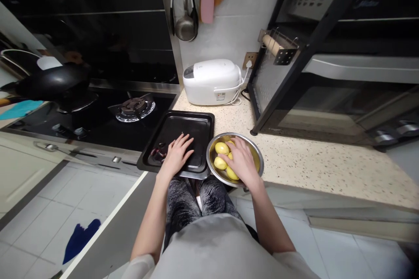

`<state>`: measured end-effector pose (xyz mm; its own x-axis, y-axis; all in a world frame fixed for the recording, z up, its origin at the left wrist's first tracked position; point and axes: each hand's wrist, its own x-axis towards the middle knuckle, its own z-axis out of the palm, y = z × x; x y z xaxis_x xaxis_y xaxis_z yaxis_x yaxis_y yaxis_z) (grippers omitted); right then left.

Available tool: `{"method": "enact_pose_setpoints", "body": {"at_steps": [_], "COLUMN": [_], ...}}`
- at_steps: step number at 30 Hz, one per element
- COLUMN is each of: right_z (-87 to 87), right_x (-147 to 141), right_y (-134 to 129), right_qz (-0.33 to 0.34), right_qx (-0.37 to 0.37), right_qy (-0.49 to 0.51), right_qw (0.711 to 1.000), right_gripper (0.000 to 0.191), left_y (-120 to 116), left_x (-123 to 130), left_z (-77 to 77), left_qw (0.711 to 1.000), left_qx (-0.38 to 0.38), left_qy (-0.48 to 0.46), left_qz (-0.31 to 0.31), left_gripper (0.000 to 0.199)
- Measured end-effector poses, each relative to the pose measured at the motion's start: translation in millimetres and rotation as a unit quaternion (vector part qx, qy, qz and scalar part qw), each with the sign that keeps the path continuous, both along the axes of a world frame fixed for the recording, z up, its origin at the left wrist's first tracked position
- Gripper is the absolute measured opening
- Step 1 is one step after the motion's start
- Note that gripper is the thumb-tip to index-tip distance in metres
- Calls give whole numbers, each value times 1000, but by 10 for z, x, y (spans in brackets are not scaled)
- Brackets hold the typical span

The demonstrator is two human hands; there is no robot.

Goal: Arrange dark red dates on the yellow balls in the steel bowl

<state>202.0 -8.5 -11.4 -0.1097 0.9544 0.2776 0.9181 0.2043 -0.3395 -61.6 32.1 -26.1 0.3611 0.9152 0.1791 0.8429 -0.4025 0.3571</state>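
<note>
Left hand [176, 155] is palm-down over the black tray [198, 130], fingers spread; right hand [242, 160] dips into the bowl [258, 152], can't tell if it's pinching yellow produce [222, 148].

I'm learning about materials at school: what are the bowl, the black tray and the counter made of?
Bowl: probably stainless steel; its rim is silvery and shiny.
Black tray: likely metal with a dark coating; it looks smooth and glossy.
Counter: perhaps stone, or a look-alike; it's pale with dark specks.

Yellow produce [221, 148] in steel bowl [257, 159], black tray [196, 124]
</note>
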Motion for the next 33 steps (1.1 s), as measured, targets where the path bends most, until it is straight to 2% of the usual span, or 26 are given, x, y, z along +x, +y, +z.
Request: {"method": "enact_pose_setpoints", "body": {"at_steps": [2,6,14,21,28,33], "right_z": [-13,-7,11,18,-10,29], "right_x": [-4,-3,-26,-9,-48,-60], "right_y": [20,42,47,58,60,78], "right_qz": [-2,-1,-11,6,0,5], "right_qx": [3,17,5,10,19,35], "right_qy": [4,9,-2,6,-19,20], "right_qw": [1000,1000,1000,1000,1000,999], "right_gripper": [33,27,28,29,30,23], "left_y": [84,154,23,-66,-84,-150], "left_x": [31,-6,-154,-195,-289,-183], "left_z": [-8,-12,78,85,37,90], "left_qw": [1000,999,992,988,989,992], "left_qx": [-11,3,44,32,62,94], "left_qy": [11,30,69,60,46,-7], "left_qz": [-10,16,97,137,125,89], "left_gripper": [42,26,14,15,13,16]}}
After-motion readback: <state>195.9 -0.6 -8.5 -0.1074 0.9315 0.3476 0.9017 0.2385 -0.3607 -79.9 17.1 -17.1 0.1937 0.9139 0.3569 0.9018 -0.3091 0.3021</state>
